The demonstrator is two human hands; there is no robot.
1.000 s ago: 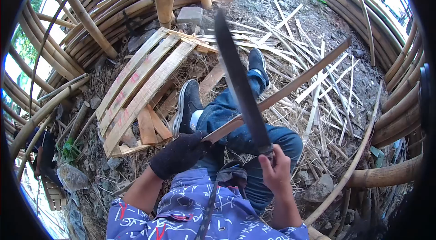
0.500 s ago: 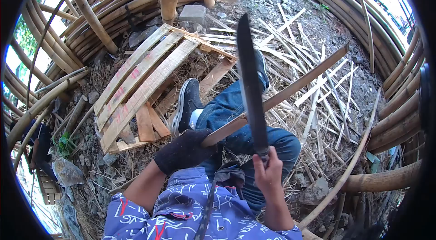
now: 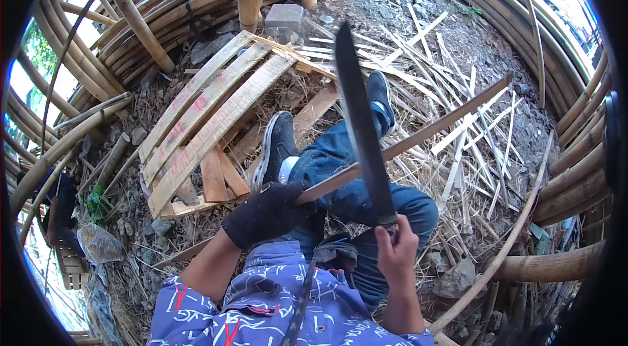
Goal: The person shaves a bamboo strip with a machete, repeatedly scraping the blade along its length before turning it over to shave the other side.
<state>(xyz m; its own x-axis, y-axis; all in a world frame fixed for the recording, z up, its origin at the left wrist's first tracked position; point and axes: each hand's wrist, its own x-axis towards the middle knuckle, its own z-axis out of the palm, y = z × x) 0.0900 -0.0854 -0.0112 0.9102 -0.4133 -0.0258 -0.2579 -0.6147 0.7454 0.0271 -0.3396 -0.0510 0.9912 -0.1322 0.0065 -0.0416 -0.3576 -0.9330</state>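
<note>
My left hand, in a black glove, is closed around the near end of a long bamboo strip. The strip slants up and to the right across my legs. Bare, my right hand grips the handle of a machete, whose long dark blade points upward. The blade overlaps the middle of the strip in this view. Below both hands are my bent legs in blue jeans, with dark shoes on the ground.
A wooden pallet lies to the left. Thin split strips are scattered over the ground at right. Stacked bamboo poles surround the spot, and a concrete block sits at the back. Another person shows at far left.
My right hand has shifted slightly right and down, and the machete's tip has tilted a little left. The left hand still holds the strip, and the view has moved slightly.
</note>
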